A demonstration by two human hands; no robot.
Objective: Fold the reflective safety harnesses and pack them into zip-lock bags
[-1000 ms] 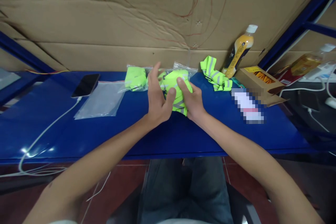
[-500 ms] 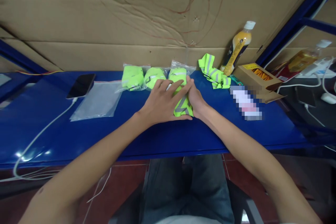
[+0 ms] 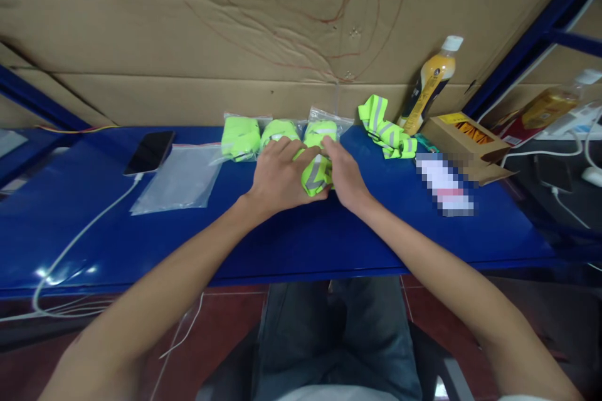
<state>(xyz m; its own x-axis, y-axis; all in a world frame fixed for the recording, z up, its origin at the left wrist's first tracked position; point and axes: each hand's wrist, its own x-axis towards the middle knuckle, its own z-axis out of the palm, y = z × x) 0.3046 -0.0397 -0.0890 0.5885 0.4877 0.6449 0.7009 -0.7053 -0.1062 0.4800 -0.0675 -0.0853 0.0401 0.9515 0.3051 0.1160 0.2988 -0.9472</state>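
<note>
Between my two hands is a bundled neon-yellow reflective strap (image 3: 316, 175) with grey stripes, just above the blue table. My left hand (image 3: 282, 175) wraps around its left side, fingers curled over the top. Pressed against its right side is my right hand (image 3: 345, 175), fingers closed along it. Right behind my hands, three clear zip bags stand in a row with neon-yellow bundles inside: a left bag (image 3: 241, 138), a middle bag (image 3: 279, 130) and a right bag (image 3: 322, 130). A loose reflective strap (image 3: 388, 135) lies to the right of them.
Flat clear bags (image 3: 181, 178) lie at the left beside a phone (image 3: 148, 151) on a white cable. To the right stand a yellow drink bottle (image 3: 429, 84) and an open cardboard box (image 3: 470, 144). A cardboard wall (image 3: 188, 44) closes off the back.
The strap bundle has become more compact between my hands. My left hand's fingers have curled further around it, and my right hand's fingers have drawn in.
</note>
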